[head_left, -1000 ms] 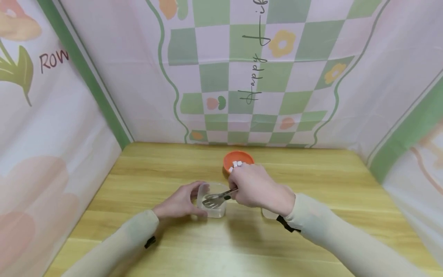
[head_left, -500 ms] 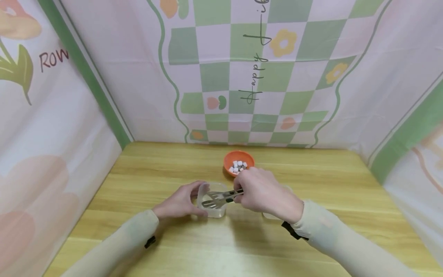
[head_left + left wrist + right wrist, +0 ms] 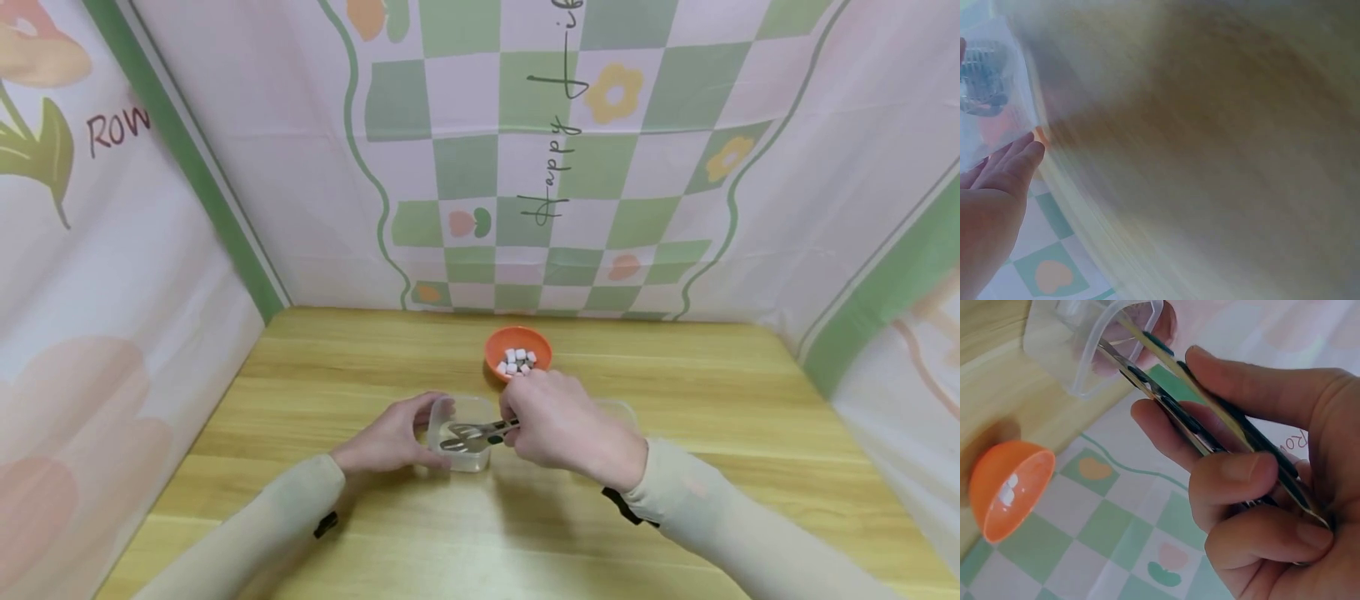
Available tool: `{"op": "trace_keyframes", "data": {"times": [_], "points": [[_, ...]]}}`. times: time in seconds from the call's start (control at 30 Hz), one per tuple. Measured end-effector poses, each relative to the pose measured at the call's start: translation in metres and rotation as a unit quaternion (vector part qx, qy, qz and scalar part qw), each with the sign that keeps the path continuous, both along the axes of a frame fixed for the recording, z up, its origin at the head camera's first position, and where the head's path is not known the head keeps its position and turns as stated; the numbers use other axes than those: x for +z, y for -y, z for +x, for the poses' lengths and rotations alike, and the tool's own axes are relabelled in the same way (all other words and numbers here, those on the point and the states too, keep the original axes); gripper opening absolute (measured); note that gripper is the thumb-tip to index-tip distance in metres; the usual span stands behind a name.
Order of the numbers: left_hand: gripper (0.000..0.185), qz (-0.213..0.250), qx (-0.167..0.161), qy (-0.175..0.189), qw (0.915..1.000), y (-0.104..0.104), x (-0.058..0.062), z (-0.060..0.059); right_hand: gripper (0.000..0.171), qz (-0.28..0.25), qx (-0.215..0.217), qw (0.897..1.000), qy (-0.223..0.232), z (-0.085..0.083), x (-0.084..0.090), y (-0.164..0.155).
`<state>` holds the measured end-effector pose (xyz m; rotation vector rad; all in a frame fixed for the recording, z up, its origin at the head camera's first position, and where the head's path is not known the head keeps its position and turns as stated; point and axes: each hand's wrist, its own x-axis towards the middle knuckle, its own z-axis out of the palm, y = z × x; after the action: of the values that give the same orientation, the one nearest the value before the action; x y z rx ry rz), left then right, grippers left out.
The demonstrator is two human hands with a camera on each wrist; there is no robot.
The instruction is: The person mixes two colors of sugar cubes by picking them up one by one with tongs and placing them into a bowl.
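My left hand (image 3: 390,435) holds the near-left side of a clear plastic container (image 3: 482,458), thumb in front and fingers behind. In the left wrist view its fingers lie along the container wall (image 3: 1022,94). My right hand (image 3: 562,425) grips metal tongs (image 3: 495,430) with dark green patches on the handles. The slotted heads reach down into the container, a little apart; I cannot tell whether anything lies between them. In the right wrist view the thumb presses one tongs arm (image 3: 1229,415), and fingers curl round the other. An orange bowl (image 3: 495,342) with several white cubes (image 3: 517,360) stands just behind the right hand.
Partly hidden behind the right hand is a second clear plastic piece (image 3: 621,410), maybe another container. All stands on a wooden table (image 3: 337,358). Patterned cloth walls (image 3: 465,167) enclose the back and sides.
The tongs' heads spread apart, then drew somewhat closer together, staying in the container. My right hand shifted right, then slightly back left and nearer, uncovering more of the bowl. My left hand stayed put.
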<state>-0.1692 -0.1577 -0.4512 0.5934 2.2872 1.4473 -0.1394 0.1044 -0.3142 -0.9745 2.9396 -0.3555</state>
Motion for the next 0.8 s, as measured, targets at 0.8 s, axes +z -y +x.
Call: {"op": "trace_keyframes", "data": {"times": [0.8], "points": [[0.096,-0.016,0.007,-0.011,0.9998,0.000,0.000,0.001,0.014,-0.139,-0.054,0.987,0.063,-0.003,-0.015,-0.041]]}}
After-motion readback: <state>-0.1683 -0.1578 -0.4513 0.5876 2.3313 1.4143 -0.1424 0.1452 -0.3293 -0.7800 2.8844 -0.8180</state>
